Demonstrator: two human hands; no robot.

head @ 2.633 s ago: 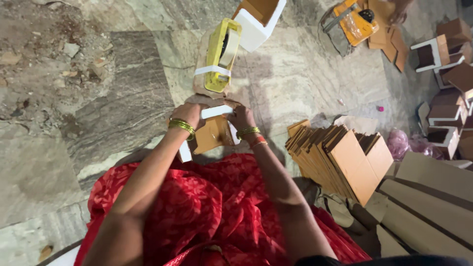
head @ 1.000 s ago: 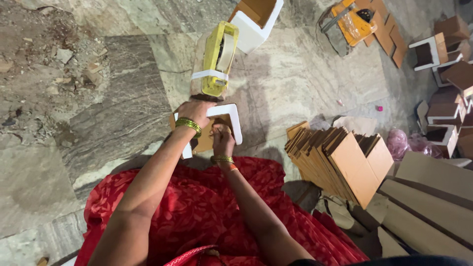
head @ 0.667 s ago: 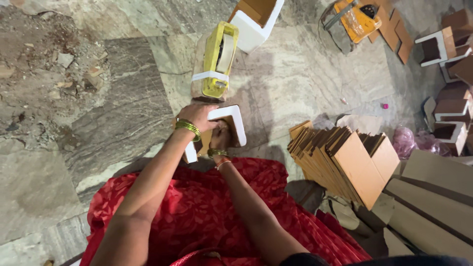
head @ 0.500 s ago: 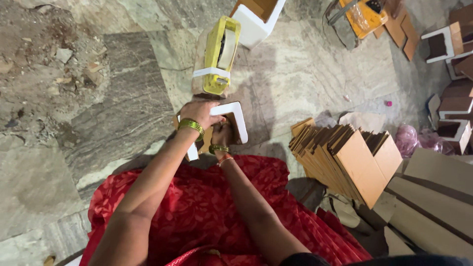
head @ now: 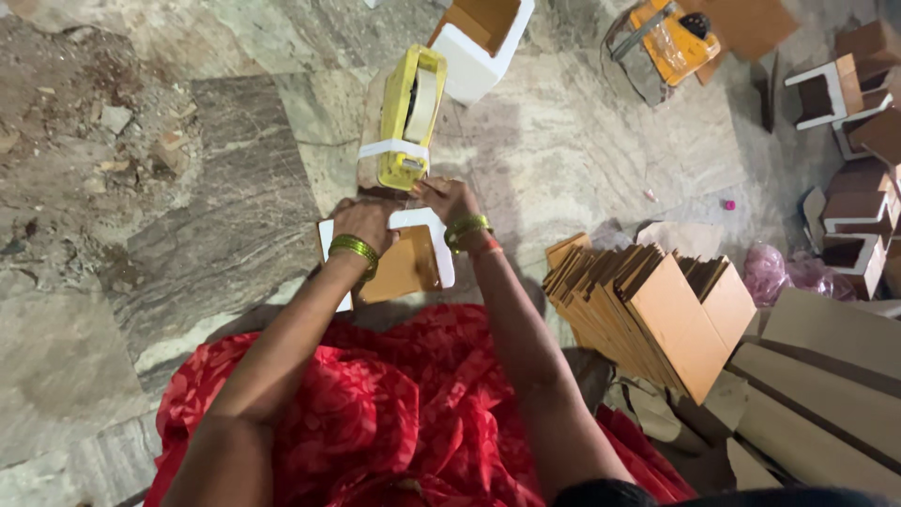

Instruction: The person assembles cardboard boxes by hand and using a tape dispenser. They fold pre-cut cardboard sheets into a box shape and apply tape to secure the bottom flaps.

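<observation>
Your left hand [head: 364, 223] is closed over the top left edge of a small open cardboard box [head: 399, 263], white on the outside and brown inside, fingers curled down over its rim. A stack of green bangles [head: 352, 250] circles that wrist. Your right hand [head: 447, 199] grips the box's upper right corner, fingers bent, with its fingertips reaching up to the base of a yellow tape dispenser [head: 405, 127]; whether they pinch the tape end cannot be told. Green and red bangles [head: 469, 233] sit on your right wrist.

You hold the box just above your lap, over the red patterned cloth [head: 394, 413] that covers your legs, with the open brown side facing up towards you. The tape dispenser stands upright on the stone floor [head: 216, 188] directly beyond the box, touching or nearly touching its far edge, with a roll of pale tape in its yellow frame.

Past the dispenser lies another open white box [head: 483, 42] with a brown interior. To your right, a fanned stack of flattened brown cardboard pieces [head: 657, 305] leans on the floor, close to your right forearm. More assembled white and brown boxes [head: 854, 84] are piled at the far right, and an orange tool [head: 671, 38] lies near the top edge.
</observation>
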